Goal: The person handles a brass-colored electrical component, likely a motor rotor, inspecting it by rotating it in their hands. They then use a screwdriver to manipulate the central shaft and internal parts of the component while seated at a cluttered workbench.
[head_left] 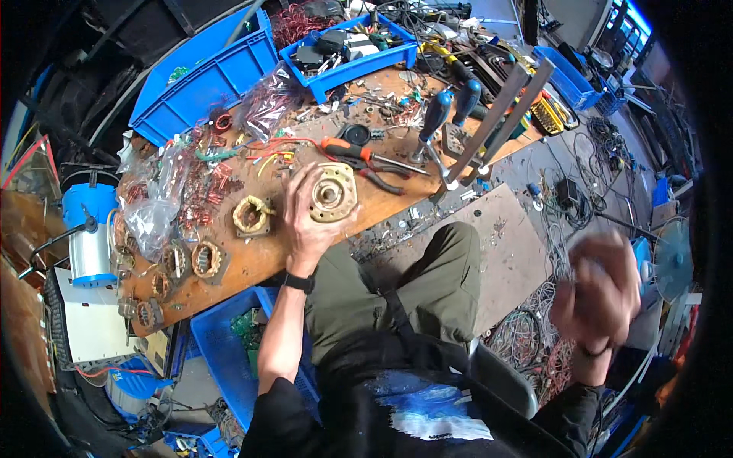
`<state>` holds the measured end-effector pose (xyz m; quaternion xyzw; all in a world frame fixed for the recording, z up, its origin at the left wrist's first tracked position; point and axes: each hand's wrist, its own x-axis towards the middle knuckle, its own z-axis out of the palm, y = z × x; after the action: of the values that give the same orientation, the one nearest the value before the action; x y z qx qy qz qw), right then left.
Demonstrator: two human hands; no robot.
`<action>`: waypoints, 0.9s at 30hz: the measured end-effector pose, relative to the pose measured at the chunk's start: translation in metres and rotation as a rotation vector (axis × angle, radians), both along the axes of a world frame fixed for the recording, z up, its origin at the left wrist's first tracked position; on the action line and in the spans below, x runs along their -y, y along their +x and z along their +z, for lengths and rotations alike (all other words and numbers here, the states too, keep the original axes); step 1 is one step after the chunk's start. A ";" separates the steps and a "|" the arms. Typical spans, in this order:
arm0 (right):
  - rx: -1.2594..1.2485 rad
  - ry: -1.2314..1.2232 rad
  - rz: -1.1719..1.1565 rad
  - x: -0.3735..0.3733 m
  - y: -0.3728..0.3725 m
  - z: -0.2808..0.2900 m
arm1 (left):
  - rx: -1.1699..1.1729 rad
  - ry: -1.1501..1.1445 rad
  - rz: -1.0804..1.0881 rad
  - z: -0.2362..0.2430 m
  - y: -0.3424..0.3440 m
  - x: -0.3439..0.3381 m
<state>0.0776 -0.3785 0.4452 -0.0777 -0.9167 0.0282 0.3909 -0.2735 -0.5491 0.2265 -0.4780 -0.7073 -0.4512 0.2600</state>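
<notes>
The left hand (307,210) has its grip clamped round a brass-coloured metal housing (334,185), fingers at its left side and thumb end along the lower rim, the round hub facing up. The right hand (599,290) is well off to the right of that grip, blurred; I cannot tell whether its fingers are apart, together or round something.

The housing looks like cast metal: probably heavy for its size, stiff, hardly fragile, perhaps slippery if oily. The outer rim and corners seem the best hold — the hub in the middle offers less to grasp.

Just beyond the left grip lies an orange-handled screwdriver (346,149), with pliers (383,182) to its right; both crowd the far side. Left of the grip, a wound ring core (250,217) sits near, and another core (207,259) farther left and nearer the body. The front edge of the worktop (256,258) runs close beneath the grip, the person's trousers (347,301) below. Room seems most open toward the body and right, above the knees — until the upright metal bars (500,118), beyond and right of the grip.
</notes>
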 end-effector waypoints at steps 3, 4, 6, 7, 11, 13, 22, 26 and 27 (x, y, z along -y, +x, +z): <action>-0.174 -0.139 -0.056 -0.091 -0.024 -0.051 | 0.116 0.023 -0.002 -0.008 -0.002 -0.003; -0.229 -0.244 -0.143 -0.119 -0.028 -0.068 | 0.229 0.025 -0.041 -0.023 -0.005 -0.003; -0.202 -0.407 -0.175 -0.176 -0.046 -0.088 | 0.156 0.090 -0.038 -0.023 -0.007 -0.006; -0.172 -0.497 -0.189 -0.202 -0.055 -0.103 | 0.121 0.066 0.012 -0.028 -0.007 -0.001; -0.015 -0.453 -0.165 -0.274 -0.108 -0.152 | 0.106 -0.029 0.074 -0.022 -0.005 0.001; 0.164 -0.402 -0.192 -0.309 -0.133 -0.182 | 0.137 -0.033 0.099 -0.019 -0.003 0.003; 0.435 -0.095 -0.178 -0.396 -0.169 -0.260 | 0.105 -0.017 0.064 -0.012 -0.007 -0.002; 0.412 -0.138 -0.118 -0.372 -0.157 -0.229 | 0.128 0.009 0.015 -0.015 -0.007 0.000; 0.364 -0.119 -0.103 -0.367 -0.147 -0.221 | 0.133 0.001 -0.021 -0.012 -0.008 -0.001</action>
<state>-0.0689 -0.0119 0.2247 -0.1514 -0.9638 0.0478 0.2144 -0.2811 -0.5484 0.2141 -0.4540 -0.7179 -0.4851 0.2079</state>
